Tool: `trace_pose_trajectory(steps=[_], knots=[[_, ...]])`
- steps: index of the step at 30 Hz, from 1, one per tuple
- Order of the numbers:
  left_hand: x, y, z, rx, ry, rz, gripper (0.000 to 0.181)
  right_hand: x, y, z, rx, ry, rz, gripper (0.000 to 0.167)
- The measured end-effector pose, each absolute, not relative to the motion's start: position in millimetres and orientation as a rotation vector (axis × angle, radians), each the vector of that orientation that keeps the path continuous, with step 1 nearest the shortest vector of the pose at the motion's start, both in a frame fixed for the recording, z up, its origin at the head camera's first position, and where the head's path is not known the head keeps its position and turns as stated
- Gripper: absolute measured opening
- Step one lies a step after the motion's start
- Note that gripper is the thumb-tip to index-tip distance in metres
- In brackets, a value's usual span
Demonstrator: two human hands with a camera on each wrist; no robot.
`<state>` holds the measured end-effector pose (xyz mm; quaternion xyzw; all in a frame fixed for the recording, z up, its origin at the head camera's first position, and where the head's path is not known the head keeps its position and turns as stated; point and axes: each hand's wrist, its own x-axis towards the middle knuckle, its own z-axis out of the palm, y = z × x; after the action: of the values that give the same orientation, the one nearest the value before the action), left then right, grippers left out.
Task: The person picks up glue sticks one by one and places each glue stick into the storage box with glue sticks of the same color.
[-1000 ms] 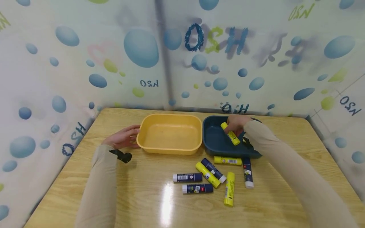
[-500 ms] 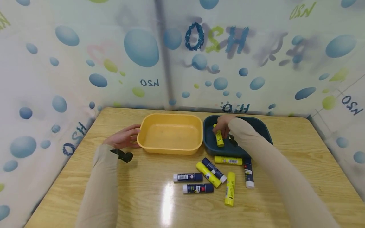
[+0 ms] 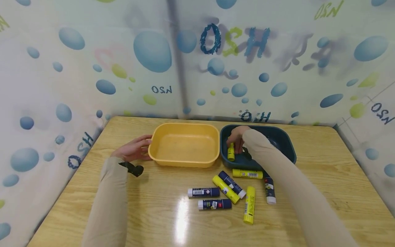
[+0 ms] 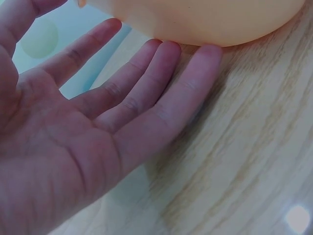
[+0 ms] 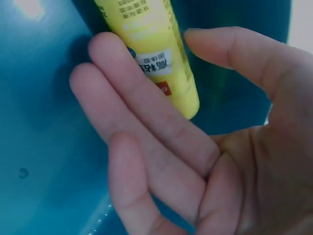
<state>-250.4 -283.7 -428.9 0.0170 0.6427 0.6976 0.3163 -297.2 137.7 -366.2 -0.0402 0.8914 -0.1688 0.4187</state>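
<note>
Inside the dark blue bin (image 3: pixel 279 137), at its left end, lies a yellow glue stick (image 3: pixel 230 152). My right hand (image 3: pixel 237 137) is over it; in the right wrist view the fingers (image 5: pixel 142 107) rest against the stick (image 5: pixel 156 54) and the thumb stands slightly apart from it. My left hand (image 3: pixel 131 149) is at the left end of the yellow bin (image 3: pixel 185 162), fingers extended; in the left wrist view the fingertips of that hand (image 4: pixel 98 112) touch the bin's wall (image 4: pixel 195 19).
On the wooden table (image 3: pixel 148 212), in front of the bins, lie several yellow glue sticks (image 3: pixel 249 206) and several dark blue ones with white ends (image 3: pixel 214 204). One yellow stick (image 3: pixel 247 174) is close to the blue bin's front wall. A patterned wall covering (image 3: pixel 197 75) hangs behind.
My right hand has moved left within the blue bin and lower, bringing the yellow stick to the left end; the thumb now stands off it. My left hand has stayed at the yellow bin.
</note>
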Motion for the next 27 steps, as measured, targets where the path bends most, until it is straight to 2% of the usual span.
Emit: trace_pose_trajectory(steps=[7,16,27], knots=[[-250,-285,-430,0.062,1.678,1.834,0.048,-289,145,-354,-0.197,2.31,-0.384,0.049],[-249,-285,-429,0.085,1.695,1.829,0.053,-259,154,-327,-0.351,2.361,-0.324,0.041],[-250,-284,-429,0.049,1.672,1.828,0.053,-227,175,-322,-0.389,2.452,-0.365,0.033]])
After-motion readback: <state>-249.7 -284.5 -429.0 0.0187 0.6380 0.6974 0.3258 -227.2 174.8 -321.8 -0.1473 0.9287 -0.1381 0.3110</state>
